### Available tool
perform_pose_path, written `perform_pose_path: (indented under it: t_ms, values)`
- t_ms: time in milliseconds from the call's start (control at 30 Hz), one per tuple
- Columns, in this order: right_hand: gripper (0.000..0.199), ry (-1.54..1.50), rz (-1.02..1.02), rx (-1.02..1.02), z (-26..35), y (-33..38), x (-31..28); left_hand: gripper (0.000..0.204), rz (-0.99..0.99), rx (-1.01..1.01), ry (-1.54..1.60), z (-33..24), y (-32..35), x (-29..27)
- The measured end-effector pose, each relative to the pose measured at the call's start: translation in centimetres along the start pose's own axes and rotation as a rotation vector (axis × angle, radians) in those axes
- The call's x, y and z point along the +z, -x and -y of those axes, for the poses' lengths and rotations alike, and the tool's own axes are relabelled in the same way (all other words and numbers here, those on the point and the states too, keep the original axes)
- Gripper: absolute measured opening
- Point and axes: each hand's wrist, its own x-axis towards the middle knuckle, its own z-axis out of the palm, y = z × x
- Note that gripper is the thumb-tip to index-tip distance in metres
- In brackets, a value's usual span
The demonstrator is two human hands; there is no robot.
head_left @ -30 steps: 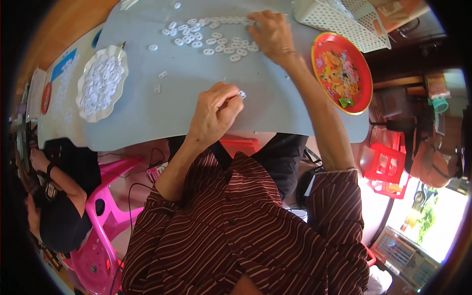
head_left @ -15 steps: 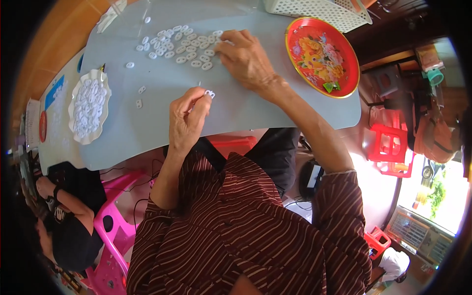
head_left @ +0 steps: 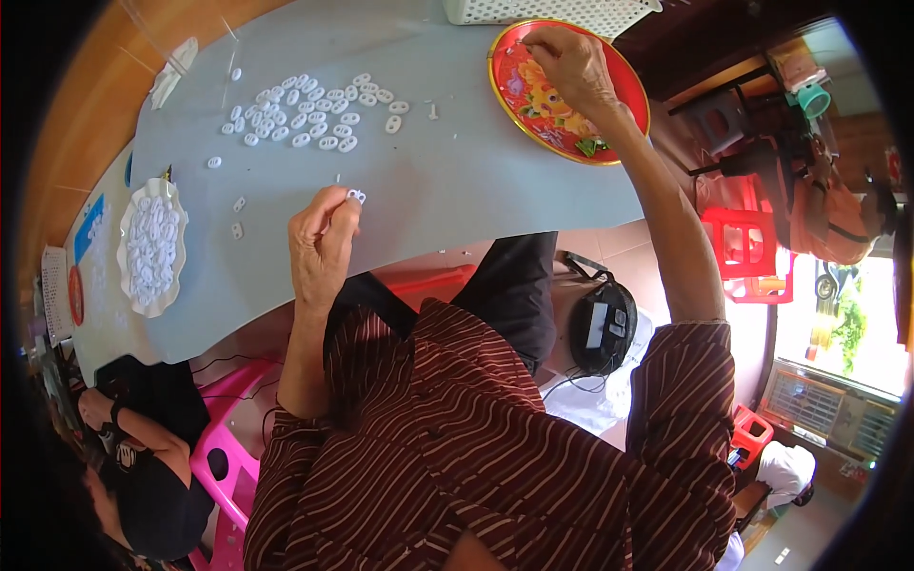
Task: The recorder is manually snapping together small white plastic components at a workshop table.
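At the left of the grey tabletop, a scalloped cream dish holds a heap of small white parts. Right of it, two loose white pieces lie one nearer than the other; farther off spreads a group of white ovals, many showing two holes, their long axes turned various ways.

Nearer, my left hand pinches a small white piece between thumb and fingertips, above the tabletop. So little of it is gripped that it could slip out, I judge, if my pinch slackens or the piece twists. Its exposed end points right, away from my fingertips; my fingers hide the rest, so I cannot be sure of its long axis.

Farther right, a tiny white stem stretches roughly near to far. At far right, my right hand is over the red floral tray, fingertips drawn together; I cannot tell whether they hold anything.
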Motion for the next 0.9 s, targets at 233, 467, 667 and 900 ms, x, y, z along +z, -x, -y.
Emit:
perform_pose_path:
  t_ms: [233,467,667,900]
  values:
    - [0.015,0.122,0.251,-0.132,-1.5,-0.9,1.0,0.007,0.016,-0.006,-0.006,-0.1,0.1,-0.1]
    - [0.011,0.237,0.389,-0.212,-2.1,-2.7,1.7,0.008,0.008,0.007,-0.005,-0.2,0.2,-0.1]
    - [0.017,0.340,0.514,-0.050,-0.8,-3.6,0.1,0.009,0.040,-0.023,-0.028,-0.1,-0.2,0.1]
    - [0.017,-0.335,0.102,0.018,9.1,-0.2,-0.7,0.011,-0.005,-0.036,-0.006,-0.2,0.2,-0.2]
